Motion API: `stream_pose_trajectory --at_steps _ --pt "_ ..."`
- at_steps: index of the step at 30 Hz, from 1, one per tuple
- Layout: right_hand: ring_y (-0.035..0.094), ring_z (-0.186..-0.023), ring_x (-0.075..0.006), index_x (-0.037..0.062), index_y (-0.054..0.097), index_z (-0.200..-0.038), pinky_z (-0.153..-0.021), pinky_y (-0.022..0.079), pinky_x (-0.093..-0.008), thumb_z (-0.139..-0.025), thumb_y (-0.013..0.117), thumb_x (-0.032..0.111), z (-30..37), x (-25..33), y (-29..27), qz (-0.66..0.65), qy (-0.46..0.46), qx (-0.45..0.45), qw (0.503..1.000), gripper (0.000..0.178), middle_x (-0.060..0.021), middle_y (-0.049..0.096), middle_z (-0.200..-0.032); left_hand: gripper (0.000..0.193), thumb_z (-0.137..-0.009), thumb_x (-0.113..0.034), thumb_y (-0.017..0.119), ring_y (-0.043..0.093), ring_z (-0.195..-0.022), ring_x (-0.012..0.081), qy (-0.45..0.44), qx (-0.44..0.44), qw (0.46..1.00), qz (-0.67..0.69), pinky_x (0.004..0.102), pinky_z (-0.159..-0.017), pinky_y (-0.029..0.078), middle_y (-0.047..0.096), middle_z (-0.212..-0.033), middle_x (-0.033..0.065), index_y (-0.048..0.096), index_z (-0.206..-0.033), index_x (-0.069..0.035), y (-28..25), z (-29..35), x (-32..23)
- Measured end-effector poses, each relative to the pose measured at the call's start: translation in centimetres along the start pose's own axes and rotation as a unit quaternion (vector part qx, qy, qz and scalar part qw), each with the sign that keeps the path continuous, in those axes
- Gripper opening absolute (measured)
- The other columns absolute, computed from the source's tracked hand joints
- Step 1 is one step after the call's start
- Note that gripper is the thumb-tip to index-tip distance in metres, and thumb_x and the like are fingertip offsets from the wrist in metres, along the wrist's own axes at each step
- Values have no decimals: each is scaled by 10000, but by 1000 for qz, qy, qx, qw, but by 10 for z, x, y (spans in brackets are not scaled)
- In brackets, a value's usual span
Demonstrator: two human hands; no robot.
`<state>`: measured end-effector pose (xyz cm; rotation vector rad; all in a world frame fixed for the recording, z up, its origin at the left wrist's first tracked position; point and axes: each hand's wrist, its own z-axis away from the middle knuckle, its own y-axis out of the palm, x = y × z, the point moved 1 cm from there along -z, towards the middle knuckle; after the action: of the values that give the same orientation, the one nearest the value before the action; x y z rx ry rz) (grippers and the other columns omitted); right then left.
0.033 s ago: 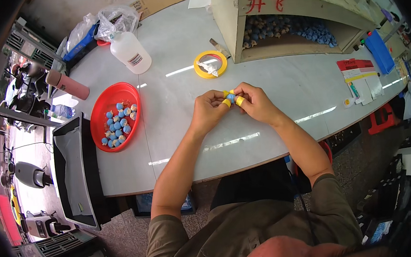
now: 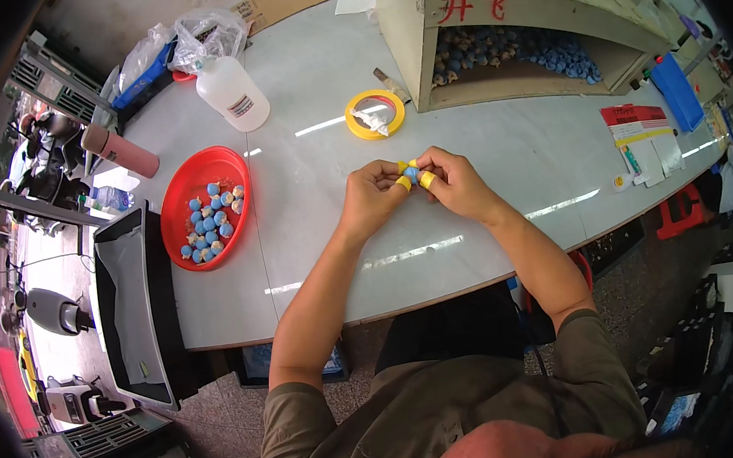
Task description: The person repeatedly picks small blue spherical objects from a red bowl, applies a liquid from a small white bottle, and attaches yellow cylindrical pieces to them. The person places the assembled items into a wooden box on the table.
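Note:
Between my hands, over the middle of the table, is a small round blue piece [image 2: 411, 175]. My left hand [image 2: 369, 196] pinches it from the left, thumb and fingertips closed. From the other side my right hand [image 2: 458, 186] grips the same piece in a like pinch. Yellow wraps cover the tips of my thumbs and some fingers, and these hide much of the piece. To the left stands a red plastic bowl [image 2: 171, 191] with several blue balls [image 2: 209, 224] in it, some with pale, beige parts.
Beyond my hands lies a yellow ring-shaped dish [image 2: 353, 125] with white scraps. A wooden box [image 2: 413, 70] at the back right holds many blue pieces. Left are a white bottle [image 2: 234, 93], a pink flask [image 2: 123, 150] and a black bin [image 2: 164, 305]. Red papers [image 2: 634, 126] lie right.

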<state>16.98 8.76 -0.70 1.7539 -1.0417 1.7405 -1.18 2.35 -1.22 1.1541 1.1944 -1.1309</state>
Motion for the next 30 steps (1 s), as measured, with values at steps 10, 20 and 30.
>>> stream_pose_trajectory --at_steps 10,20,30 --pt "510 -629 -59 -39 580 -1064 -564 423 -254 -979 568 -32 0 -6 1 2 0 4 1000 86 -25 622 -779 208 -924 24 656 733 -936 164 7 -10 1000 -3 266 -827 602 730 -1041 173 641 -1107 122 0 -1 8" --pt "584 -661 -84 -43 592 -1092 -599 483 -266 -960 573 -50 -4 -13 1 33 -17 1 999 133 -68 678 -846 178 -931 31 635 746 -962 205 7 -9 1000 -14 276 -840 596 732 -1035 175 625 -1088 113 -1 -3 13" --pt "634 -705 -96 -38 603 -1117 -625 526 -265 -988 575 -27 -5 -6 -2 31 -22 1 999 133 -77 694 -904 204 -968 29 626 739 -1008 223 -5 2 999 32 292 -880 606 730 -1068 184 622 -1147 128 -3 -5 13"
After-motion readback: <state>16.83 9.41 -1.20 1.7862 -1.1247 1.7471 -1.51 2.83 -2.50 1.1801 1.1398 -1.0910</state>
